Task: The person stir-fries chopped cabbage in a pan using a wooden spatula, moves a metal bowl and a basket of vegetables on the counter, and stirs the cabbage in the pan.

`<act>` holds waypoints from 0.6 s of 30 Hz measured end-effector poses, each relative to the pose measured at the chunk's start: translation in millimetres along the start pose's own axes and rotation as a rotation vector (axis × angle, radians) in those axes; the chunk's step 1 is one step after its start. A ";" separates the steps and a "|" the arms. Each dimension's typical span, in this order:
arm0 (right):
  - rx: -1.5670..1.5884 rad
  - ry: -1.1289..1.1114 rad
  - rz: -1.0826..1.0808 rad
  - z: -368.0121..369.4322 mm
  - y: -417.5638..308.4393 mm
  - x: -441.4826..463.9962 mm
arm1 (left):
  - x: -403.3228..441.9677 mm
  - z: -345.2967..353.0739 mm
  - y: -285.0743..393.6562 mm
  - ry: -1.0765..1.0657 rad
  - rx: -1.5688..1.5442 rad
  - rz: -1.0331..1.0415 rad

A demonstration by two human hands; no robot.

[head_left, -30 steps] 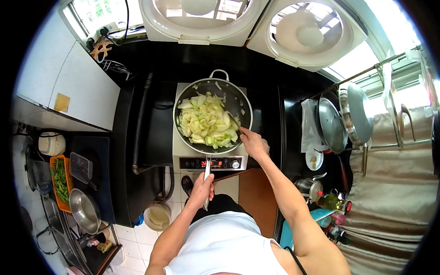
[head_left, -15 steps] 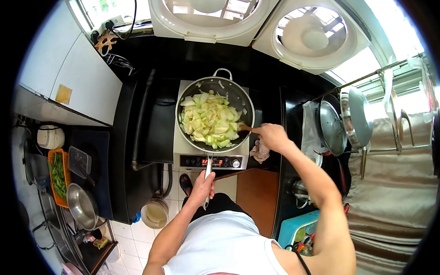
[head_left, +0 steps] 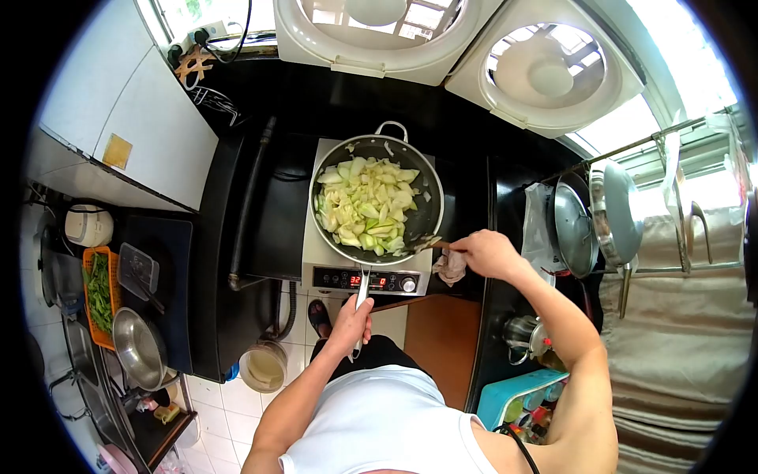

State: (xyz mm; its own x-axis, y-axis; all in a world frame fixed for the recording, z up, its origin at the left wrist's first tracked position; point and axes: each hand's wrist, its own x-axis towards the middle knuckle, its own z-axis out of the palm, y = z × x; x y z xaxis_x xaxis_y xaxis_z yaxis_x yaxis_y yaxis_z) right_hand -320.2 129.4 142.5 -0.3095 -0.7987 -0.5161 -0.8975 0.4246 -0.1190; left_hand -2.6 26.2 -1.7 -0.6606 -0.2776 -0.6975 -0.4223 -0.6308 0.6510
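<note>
A dark-lined pan [head_left: 430, 209] sits on the induction cooker [head_left: 324, 253], whose red digits are lit. Pale green chopped vegetables [head_left: 367, 201] fill its left and middle. My left hand [head_left: 350, 325] is wrapped round the pan's metal handle [head_left: 362, 292]. At the pan's lower right rim, my right hand [head_left: 483, 253] grips the end of a wooden spatula [head_left: 439, 244]. The spatula's blade is at the rim with a few vegetable bits on it. Just below the spatula handle lies a crumpled cloth [head_left: 450, 270], close to my right fingers.
Two white fans [head_left: 546, 77] stand at the back. Lids and pans [head_left: 616, 212] hang on a rack at right, above a metal kettle [head_left: 521, 336] and a turquoise basket [head_left: 493, 401] of bottles. At left are an orange basket of greens [head_left: 100, 296] and a steel bowl [head_left: 139, 347].
My right hand has moved right and down with the spatula, whose blade has come from among the vegetables to the rim. The cloth has come into view. My left hand still holds the handle.
</note>
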 end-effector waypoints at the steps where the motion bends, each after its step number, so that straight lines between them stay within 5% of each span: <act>1: -0.029 -0.023 -0.006 7.5 -9.3 7.2 | -0.4 0.3 0.6 -0.003 -0.009 -0.003; 3: 0.076 -0.035 0.049 27.6 -30.2 29.2 | -2.2 0.8 -0.9 -0.006 -0.014 -0.008; 6: 0.253 0.233 -0.007 57.9 -37.8 57.4 | 0.8 0.4 1.5 0.002 0.004 0.018; 18: 0.331 0.369 -0.057 -4.3 -46.1 60.1 | -2.8 -0.2 1.1 -0.004 -0.020 -0.014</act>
State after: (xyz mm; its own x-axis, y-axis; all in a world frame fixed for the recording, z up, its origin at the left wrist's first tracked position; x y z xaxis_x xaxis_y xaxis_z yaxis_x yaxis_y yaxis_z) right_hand -298.7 59.9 120.6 -0.4067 -0.8970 -0.1733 -0.7872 0.4403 -0.4317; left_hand -1.2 26.2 0.9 -0.6571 -0.2654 -0.7055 -0.4192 -0.6492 0.6346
